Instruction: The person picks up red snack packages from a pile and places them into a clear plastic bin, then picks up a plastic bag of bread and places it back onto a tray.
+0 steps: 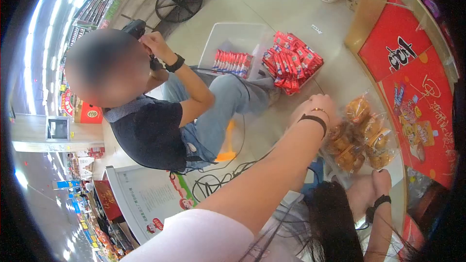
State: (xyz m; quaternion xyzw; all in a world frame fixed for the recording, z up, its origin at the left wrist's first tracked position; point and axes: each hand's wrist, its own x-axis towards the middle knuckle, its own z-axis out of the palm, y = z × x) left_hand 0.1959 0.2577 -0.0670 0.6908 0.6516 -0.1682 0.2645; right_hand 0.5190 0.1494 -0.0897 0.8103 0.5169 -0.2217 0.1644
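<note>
The view is turned sideways, with the ceiling at the left. My right hand (316,110), wearing a thin bracelet and a black wristband, reaches beside a group of clear-wrapped golden-brown baked goods (350,157). Its fingers are curled; whatever they hold, if anything, is hidden. My left hand (381,183), also with a black band, is closed at the near end of these packs, beside a pale container edge (397,184). I cannot make out what is in it. Long dark hair (335,223) hangs over the lower part of the view.
A person (155,131) in a dark shirt and jeans squats opposite. Beyond stand a clear bin (233,31) with red packets and a heaped box of red-wrapped snacks (292,61). A red printed display (412,92) lines the right. Black cable (213,184) lies coiled on the floor.
</note>
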